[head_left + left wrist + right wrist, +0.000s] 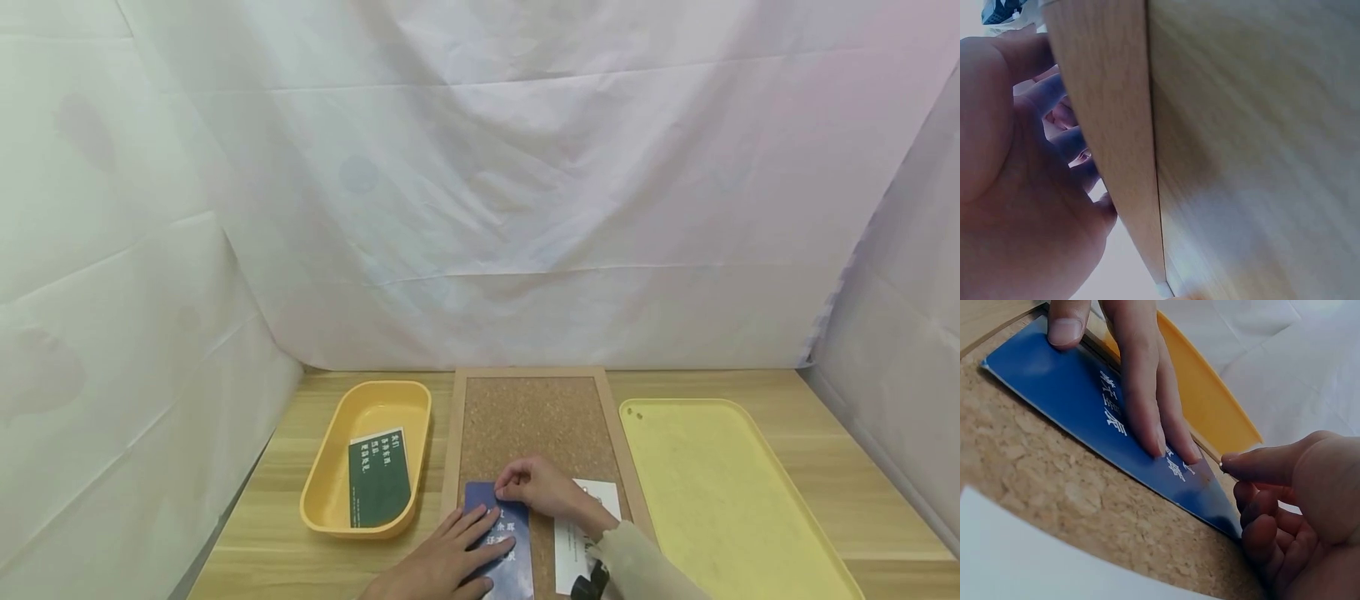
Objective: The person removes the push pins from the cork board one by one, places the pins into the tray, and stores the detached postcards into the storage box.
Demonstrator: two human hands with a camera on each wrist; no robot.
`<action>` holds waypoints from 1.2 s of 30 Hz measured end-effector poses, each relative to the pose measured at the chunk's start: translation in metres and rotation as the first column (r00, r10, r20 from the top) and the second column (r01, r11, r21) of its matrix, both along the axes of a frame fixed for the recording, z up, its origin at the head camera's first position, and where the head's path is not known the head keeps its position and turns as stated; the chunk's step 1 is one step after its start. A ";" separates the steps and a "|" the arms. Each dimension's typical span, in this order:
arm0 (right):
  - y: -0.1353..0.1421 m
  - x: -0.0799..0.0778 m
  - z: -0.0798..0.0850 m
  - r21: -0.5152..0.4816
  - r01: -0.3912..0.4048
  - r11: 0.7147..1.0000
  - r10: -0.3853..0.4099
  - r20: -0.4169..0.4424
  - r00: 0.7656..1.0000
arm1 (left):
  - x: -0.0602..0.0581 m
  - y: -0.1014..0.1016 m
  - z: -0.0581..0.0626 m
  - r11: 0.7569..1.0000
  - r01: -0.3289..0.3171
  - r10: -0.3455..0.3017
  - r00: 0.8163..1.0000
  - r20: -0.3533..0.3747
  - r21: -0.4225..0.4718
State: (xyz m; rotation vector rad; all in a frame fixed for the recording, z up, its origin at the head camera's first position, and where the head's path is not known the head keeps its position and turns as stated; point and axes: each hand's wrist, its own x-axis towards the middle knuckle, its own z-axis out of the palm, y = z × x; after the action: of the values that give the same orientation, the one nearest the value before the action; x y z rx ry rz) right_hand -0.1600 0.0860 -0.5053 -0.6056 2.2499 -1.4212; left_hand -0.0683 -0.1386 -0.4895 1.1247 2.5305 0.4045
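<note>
A blue card (512, 575) with white lettering lies on the cork board (536, 417), along its left side. My left hand (450, 554) presses the card flat with spread, fairly straight fingers. At the card's far end, my right hand (547, 490) pinches a small shiny thumbtack (1222, 467) between thumb and forefinger, mostly hidden by the fingertips. The other right fingers curl in by the card's edge. A white card (567, 554) with print lies on the cork under my right forearm, partly covered by it. In the left wrist view, the left palm hangs beside the wooden frame (1107, 119).
Left of the board stands a yellow-orange tub (318, 492) holding a dark green card (381, 483) with white lettering. On the right lies a pale yellow tray (720, 492), with two small items (633, 413) in its far left corner. White cloth (525, 208) hangs behind.
</note>
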 end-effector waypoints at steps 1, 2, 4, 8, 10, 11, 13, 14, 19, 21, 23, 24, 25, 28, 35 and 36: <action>0.000 0.000 0.000 0.006 -0.001 1.000 0.001 -0.003 1.000 | 0.000 0.000 0.000 1.000 -0.004 0.004 1.000 0.011 -0.003; 0.000 0.000 0.000 0.009 -0.003 1.000 0.003 -0.003 1.000 | 0.000 0.000 0.001 1.000 -0.005 0.005 1.000 0.014 -0.004; 0.000 0.000 0.001 0.013 -0.007 1.000 0.007 -0.005 1.000 | 0.000 0.000 0.001 1.000 -0.007 0.007 1.000 0.016 -0.007; -0.001 0.001 0.003 -0.001 -0.009 1.000 0.009 -0.001 1.000 | -0.001 0.001 0.002 1.000 -0.002 0.002 1.000 -0.010 -0.004; -0.001 0.002 0.005 -0.014 -0.010 1.000 0.010 -0.003 1.000 | -0.001 0.001 0.002 1.000 -0.008 0.008 1.000 -0.001 -0.007; 0.000 0.002 0.006 -0.013 -0.010 1.000 0.010 -0.007 1.000 | -0.001 0.002 0.002 1.000 -0.010 0.010 1.000 0.001 -0.008; 0.001 0.001 0.008 -0.011 -0.018 1.000 0.018 -0.027 0.999 | -0.001 0.002 0.002 1.000 -0.019 0.019 1.000 0.015 -0.010; 0.001 0.001 0.008 -0.004 -0.019 1.000 0.019 -0.040 0.999 | -0.001 0.002 0.002 1.000 -0.023 0.023 0.999 0.022 -0.012; 0.006 -0.001 0.010 0.013 -0.026 1.000 0.027 -0.086 0.996 | -0.001 0.001 0.001 0.999 -0.035 0.036 0.999 0.034 -0.017; 0.008 -0.002 0.010 0.016 -0.024 1.000 0.025 -0.094 0.995 | -0.001 0.001 0.001 0.999 -0.034 0.035 0.999 0.030 -0.020; 0.010 -0.003 0.010 0.016 -0.023 1.000 0.024 -0.095 0.995 | -0.001 0.001 0.001 0.999 -0.035 0.035 0.999 0.029 -0.020; 0.010 -0.003 0.010 0.018 -0.021 1.000 0.023 -0.096 0.995 | -0.001 0.001 0.001 0.999 -0.032 0.033 0.999 0.024 -0.019; 0.011 -0.004 0.010 0.022 -0.018 1.000 0.020 -0.096 0.995 | -0.001 0.001 0.001 0.999 -0.028 0.029 0.999 0.017 -0.016; 0.014 -0.004 0.011 0.023 -0.012 1.000 0.015 -0.105 0.994 | 0.000 0.001 0.002 1.000 -0.015 0.015 1.000 -0.008 -0.009; 0.021 -0.004 0.009 0.032 0.010 0.999 -0.005 -0.150 0.989 | 0.000 0.002 0.002 1.000 -0.027 0.027 1.000 0.014 -0.002; 0.022 -0.004 0.009 0.035 0.016 0.999 -0.011 -0.148 0.989 | 0.000 0.002 0.002 1.000 -0.031 0.031 0.999 0.021 -0.001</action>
State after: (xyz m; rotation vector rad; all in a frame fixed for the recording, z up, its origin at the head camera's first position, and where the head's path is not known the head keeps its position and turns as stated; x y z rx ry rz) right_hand -0.1637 0.1081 -0.4961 -0.7070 2.3925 -1.3802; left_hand -0.0681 -0.1367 -0.4878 1.0764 2.5324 0.4206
